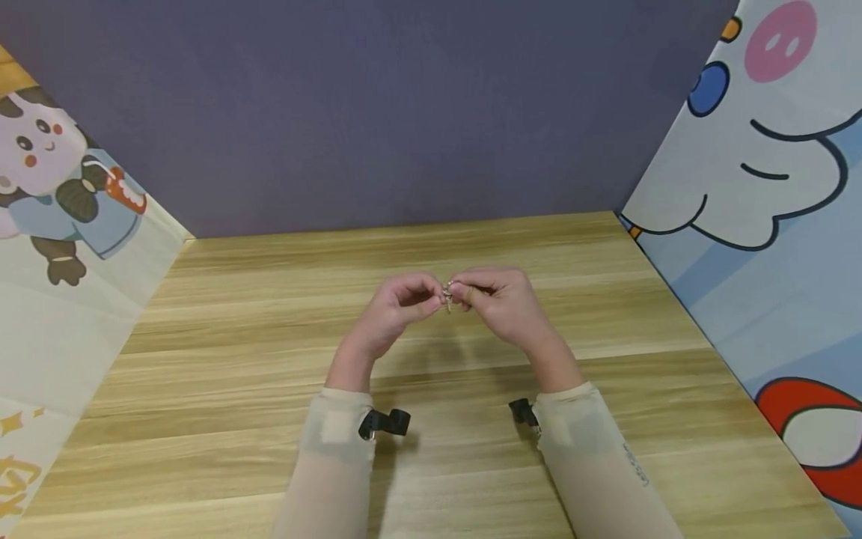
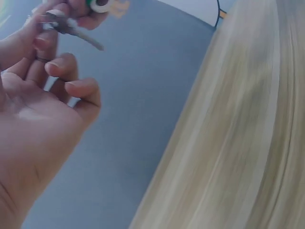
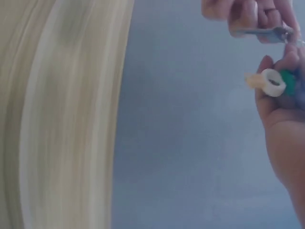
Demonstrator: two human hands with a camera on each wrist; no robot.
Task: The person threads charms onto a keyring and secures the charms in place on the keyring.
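Observation:
A small metal key (image 1: 448, 304) hangs between the two hands, just above the table. My left hand (image 1: 397, 307) pinches it at its head between thumb and forefinger; a thin metal ring seems to join there. In the left wrist view the key (image 2: 86, 38) sticks out past the curled fingers (image 2: 83, 90). My right hand (image 1: 500, 301) meets the left at the ring, its thumb and fingers curled. A keychain charm (image 3: 273, 83) with white ring, green and pale orange parts sits in that hand in the right wrist view. Blur hides exactly how ring and key are joined.
A wood-grain table (image 1: 269, 337) lies under both hands. A grey-purple panel (image 1: 404, 112) stands behind it. Cartoon-printed walls rise on the left (image 1: 121, 292) and right (image 1: 673, 195). Each sleeved wrist carries a black strap-mounted camera (image 1: 397, 421).

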